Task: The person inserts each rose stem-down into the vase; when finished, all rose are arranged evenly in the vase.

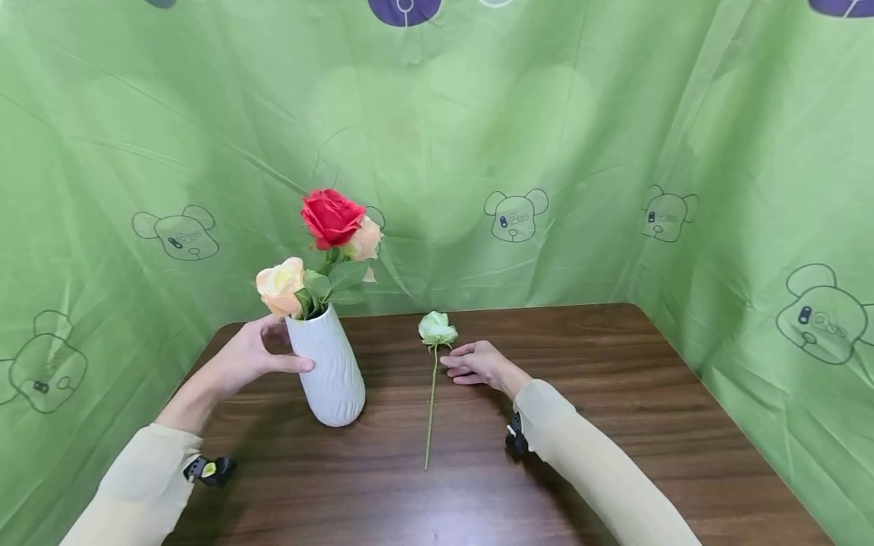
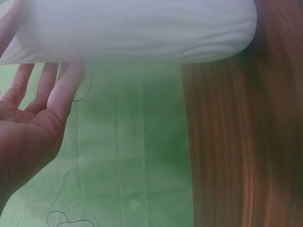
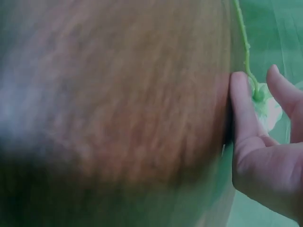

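A white ribbed vase (image 1: 329, 375) on the left holds a red rose (image 1: 331, 218), two peach roses (image 1: 281, 286) and green leaves; it leans leftward in the head view. My left hand (image 1: 247, 355) grips it near the rim, thumb across the front and fingers behind. In the left wrist view the fingers pass behind the vase wall (image 2: 142, 30). A pale green rose (image 1: 437, 329) lies on the table, its thin stem (image 1: 431, 413) pointing toward me. Beside the stem, just below the bloom, my right hand (image 1: 480, 365) has thumb and fingers apart around the stem's right side.
The dark brown wooden table (image 1: 587, 425) has rounded far corners. Green cloth with printed bear faces (image 1: 516, 216) hangs around its back and sides. Each wrist wears a small black device (image 1: 210, 470) just beyond the cream sleeve.
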`<action>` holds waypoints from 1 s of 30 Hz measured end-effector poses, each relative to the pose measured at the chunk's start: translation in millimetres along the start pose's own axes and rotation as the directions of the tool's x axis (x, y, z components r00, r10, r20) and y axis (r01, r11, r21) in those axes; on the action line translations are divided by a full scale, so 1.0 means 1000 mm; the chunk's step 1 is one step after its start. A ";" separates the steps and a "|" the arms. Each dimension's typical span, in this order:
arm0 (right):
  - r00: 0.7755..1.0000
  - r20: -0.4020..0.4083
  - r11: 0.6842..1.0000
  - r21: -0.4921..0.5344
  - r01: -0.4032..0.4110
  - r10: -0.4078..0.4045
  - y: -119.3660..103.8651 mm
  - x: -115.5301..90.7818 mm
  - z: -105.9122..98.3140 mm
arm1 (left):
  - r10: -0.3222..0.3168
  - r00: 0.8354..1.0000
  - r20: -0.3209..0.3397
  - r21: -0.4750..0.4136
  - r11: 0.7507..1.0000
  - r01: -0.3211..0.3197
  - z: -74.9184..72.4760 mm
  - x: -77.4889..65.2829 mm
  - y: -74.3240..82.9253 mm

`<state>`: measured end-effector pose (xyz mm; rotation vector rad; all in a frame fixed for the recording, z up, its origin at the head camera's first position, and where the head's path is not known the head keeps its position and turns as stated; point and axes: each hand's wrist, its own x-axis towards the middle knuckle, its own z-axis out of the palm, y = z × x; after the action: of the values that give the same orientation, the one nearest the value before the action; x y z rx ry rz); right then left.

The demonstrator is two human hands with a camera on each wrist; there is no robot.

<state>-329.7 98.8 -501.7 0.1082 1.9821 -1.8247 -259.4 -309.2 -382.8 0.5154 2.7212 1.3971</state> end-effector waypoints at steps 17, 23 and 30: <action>0.999 -0.032 0.992 -0.123 0.016 -0.020 -0.007 -0.007 0.008 | -0.001 1.000 -0.004 -0.017 1.000 0.001 0.004 0.002 0.005; 0.997 -0.078 0.980 -0.199 0.007 -0.023 -0.006 -0.004 0.008 | 0.000 1.000 0.001 -0.038 0.999 0.000 0.008 0.005 0.003; 0.986 -0.164 0.957 -0.287 -0.035 -0.013 -0.003 0.010 0.022 | -0.008 1.000 -0.006 -0.019 1.000 0.008 0.003 0.002 0.002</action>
<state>-333.8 75.3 -503.4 0.1846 2.3357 -1.5407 -260.2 -305.1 -383.1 0.4990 2.7082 1.4237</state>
